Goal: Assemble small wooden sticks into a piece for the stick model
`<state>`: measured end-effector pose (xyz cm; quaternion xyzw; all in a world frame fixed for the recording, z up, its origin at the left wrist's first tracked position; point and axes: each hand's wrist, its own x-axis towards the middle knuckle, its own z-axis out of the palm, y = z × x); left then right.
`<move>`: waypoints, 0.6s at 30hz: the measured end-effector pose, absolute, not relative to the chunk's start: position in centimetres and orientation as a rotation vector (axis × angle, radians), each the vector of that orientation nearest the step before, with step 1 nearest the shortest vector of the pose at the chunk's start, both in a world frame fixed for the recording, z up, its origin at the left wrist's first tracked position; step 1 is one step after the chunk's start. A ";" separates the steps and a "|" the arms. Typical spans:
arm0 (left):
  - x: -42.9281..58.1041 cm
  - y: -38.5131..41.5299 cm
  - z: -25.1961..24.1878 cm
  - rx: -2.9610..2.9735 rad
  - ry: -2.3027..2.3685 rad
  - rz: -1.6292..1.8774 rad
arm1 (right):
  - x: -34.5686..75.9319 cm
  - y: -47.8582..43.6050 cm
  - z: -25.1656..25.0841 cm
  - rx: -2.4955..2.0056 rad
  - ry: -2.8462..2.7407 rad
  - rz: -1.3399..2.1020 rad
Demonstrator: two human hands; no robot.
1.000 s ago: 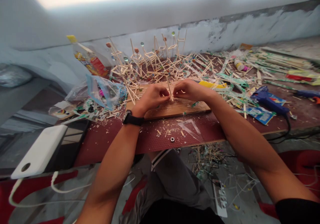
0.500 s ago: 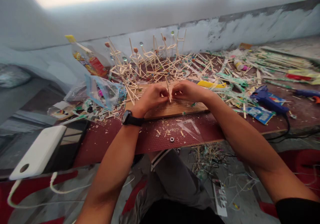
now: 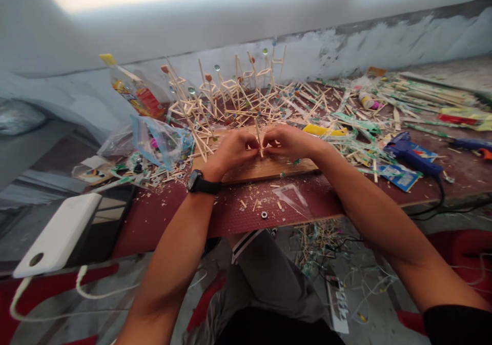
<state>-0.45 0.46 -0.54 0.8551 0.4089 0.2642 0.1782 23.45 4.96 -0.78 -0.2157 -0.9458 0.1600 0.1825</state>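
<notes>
Between my two hands a thin wooden stick [image 3: 257, 131] stands nearly upright, leaning a little, over a wooden board [image 3: 269, 169]. My left hand [image 3: 239, 150], with a black watch on its wrist, is closed, its fingertips pinched at the stick's lower part from the left. From the right my right hand [image 3: 286, 141] has its fingers curled and closed at the same spot. Fingers cover the stick's lower part, and whether both hands grip it cannot be made out. Just behind the board rises a group of stick frames [image 3: 226, 86], some topped with marbles.
A blue glue gun [image 3: 413, 153] lies at the right with its cord. A yellow-handled cutter [image 3: 325, 129] is beside my right wrist. At the left are a plastic bottle [image 3: 134, 91], a clear bag [image 3: 157, 140] and a white power bank [image 3: 57, 235]. Scraps litter the red table [image 3: 234, 217].
Almost nothing differs. My hands stay at the stick, with the right fingers shifted very slightly.
</notes>
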 end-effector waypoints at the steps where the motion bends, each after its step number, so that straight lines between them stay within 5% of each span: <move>1: -0.4 0.5 -0.5 2.419 1.146 0.752 | 23.4 4.9 -0.8 -0.607 -2.675 0.443; 18: -0.4 0.4 -0.4 2.416 1.137 0.757 | 23.3 4.8 -0.9 -0.597 -2.687 0.403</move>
